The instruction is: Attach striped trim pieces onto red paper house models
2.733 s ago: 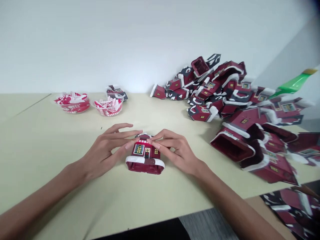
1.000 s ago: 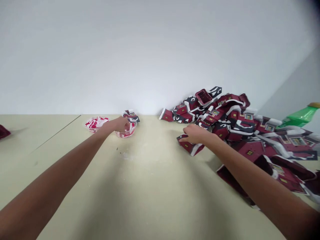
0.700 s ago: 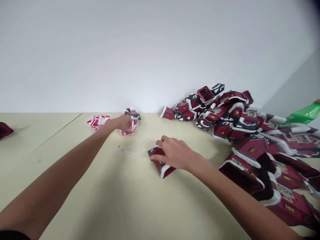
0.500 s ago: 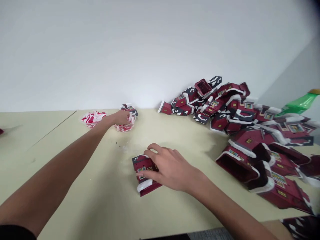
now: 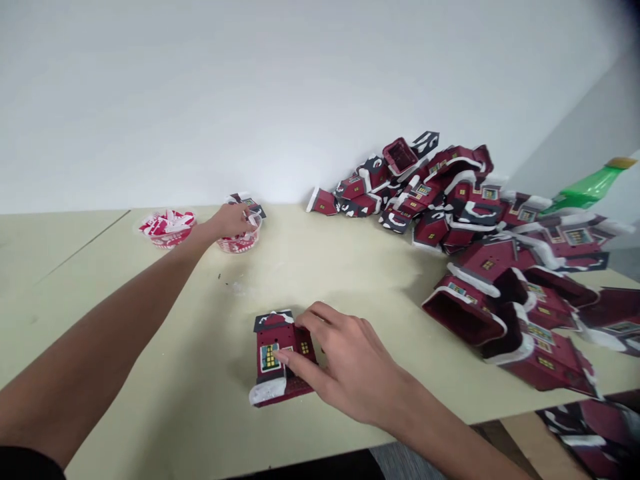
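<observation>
A small dark red paper house [image 5: 274, 355] with yellow windows and a white snowy base lies on the beige table [image 5: 150, 373] near the front edge. My right hand [image 5: 345, 363] rests on its right side, thumb and fingers holding it. My left hand [image 5: 229, 221] reaches far back to a clear plastic bowl [image 5: 240, 241] of red and white paper pieces; its fingers curl over the bowl's rim, and what they pinch is hidden.
A second clear bowl [image 5: 165, 228] of red and white pieces stands left of the first. A big heap of red paper houses [image 5: 475, 227] fills the right side against the wall. A green bottle [image 5: 585, 190] sticks out at far right.
My right hand took a paper house from the heap and dragged it to the near middle of the table. My left hand stayed at the bowl.
</observation>
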`<action>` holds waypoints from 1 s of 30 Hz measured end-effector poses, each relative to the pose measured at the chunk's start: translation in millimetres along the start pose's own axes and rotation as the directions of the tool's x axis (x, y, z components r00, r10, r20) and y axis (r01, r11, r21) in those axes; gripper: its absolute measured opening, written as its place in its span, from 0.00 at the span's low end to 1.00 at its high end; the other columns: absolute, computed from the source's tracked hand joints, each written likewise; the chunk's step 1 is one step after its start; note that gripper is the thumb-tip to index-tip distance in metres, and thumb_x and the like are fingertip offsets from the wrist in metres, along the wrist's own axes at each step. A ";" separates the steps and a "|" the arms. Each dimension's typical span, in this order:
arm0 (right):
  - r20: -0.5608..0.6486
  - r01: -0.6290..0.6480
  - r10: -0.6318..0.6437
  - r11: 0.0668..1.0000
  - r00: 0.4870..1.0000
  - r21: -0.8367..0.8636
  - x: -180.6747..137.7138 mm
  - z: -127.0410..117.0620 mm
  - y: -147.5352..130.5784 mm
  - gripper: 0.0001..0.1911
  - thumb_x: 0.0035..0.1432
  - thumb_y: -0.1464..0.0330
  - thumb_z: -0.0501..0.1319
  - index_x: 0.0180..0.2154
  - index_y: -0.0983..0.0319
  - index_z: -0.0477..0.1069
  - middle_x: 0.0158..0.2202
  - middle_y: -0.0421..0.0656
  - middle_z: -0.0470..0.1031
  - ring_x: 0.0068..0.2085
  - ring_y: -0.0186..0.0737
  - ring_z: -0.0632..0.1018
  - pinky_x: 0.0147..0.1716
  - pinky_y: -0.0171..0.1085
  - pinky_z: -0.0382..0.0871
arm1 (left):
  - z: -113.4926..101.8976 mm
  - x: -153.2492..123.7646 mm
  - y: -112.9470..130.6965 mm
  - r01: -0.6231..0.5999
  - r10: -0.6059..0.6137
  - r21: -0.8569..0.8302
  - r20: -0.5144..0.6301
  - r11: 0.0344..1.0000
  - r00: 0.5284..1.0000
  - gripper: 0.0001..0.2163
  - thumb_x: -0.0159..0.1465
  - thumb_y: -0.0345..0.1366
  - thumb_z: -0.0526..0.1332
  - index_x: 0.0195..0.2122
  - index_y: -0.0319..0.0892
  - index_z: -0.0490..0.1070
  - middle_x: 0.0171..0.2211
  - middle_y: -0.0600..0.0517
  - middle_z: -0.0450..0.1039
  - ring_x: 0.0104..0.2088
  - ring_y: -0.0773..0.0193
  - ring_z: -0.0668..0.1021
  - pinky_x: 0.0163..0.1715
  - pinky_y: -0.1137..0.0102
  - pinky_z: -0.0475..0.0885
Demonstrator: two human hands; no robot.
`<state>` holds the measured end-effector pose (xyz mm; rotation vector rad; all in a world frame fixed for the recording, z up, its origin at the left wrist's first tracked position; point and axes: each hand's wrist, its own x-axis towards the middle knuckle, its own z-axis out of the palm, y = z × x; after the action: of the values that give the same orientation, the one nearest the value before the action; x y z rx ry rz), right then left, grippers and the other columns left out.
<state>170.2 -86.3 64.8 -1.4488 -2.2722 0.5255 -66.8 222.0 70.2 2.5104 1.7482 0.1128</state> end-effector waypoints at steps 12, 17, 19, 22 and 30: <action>-0.214 0.117 -0.062 0.960 0.975 0.253 36.7 0.2 50.9 0.12 0.66 0.61 0.61 0.36 0.63 0.75 0.34 0.40 0.78 0.25 0.30 0.73 0.31 0.34 0.66 | -6.5 -11.9 4.9 -0.014 0.009 -0.072 -0.063 0.997 0.998 0.18 0.59 0.36 0.64 0.50 0.40 0.74 0.40 0.49 0.80 0.44 0.58 0.80 0.51 0.63 0.72; -0.269 0.095 0.004 0.931 0.963 0.353 70.5 6.4 71.9 0.09 0.64 0.65 0.61 0.32 0.63 0.74 0.29 0.40 0.78 0.24 0.31 0.75 0.30 0.32 0.66 | -7.8 -14.2 9.1 -0.041 0.040 -0.053 -0.017 0.998 0.999 0.18 0.61 0.39 0.66 0.51 0.39 0.74 0.48 0.46 0.77 0.47 0.56 0.79 0.52 0.58 0.73; -0.281 0.071 0.049 0.913 0.958 0.401 74.0 14.4 79.7 0.12 0.66 0.65 0.58 0.33 0.64 0.74 0.29 0.41 0.79 0.24 0.31 0.75 0.28 0.31 0.66 | -7.2 -13.4 11.3 -0.041 0.041 -0.050 -0.002 0.998 0.999 0.19 0.62 0.41 0.66 0.52 0.38 0.73 0.48 0.45 0.77 0.46 0.57 0.79 0.51 0.57 0.73; -0.285 0.048 0.080 0.908 0.955 0.417 69.6 27.5 88.6 0.14 0.67 0.66 0.57 0.29 0.64 0.72 0.24 0.39 0.76 0.22 0.30 0.73 0.27 0.31 0.64 | -4.1 -10.5 11.9 -0.022 0.021 -0.039 -0.010 0.999 1.000 0.18 0.63 0.42 0.66 0.50 0.37 0.72 0.46 0.46 0.77 0.45 0.57 0.78 0.51 0.57 0.74; -0.297 0.064 0.067 0.910 0.952 0.410 64.0 40.2 90.6 0.14 0.65 0.67 0.58 0.27 0.63 0.73 0.20 0.36 0.73 0.20 0.28 0.65 0.27 0.32 0.59 | 4.9 -8.9 5.6 -0.008 0.005 -0.034 -0.087 0.999 0.996 0.19 0.61 0.47 0.67 0.44 0.38 0.71 0.39 0.48 0.75 0.39 0.59 0.77 0.44 0.61 0.74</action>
<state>194.1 3.9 -7.5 -1.2182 -1.7819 0.6847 -64.1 211.6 65.8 2.5237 1.7534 0.2538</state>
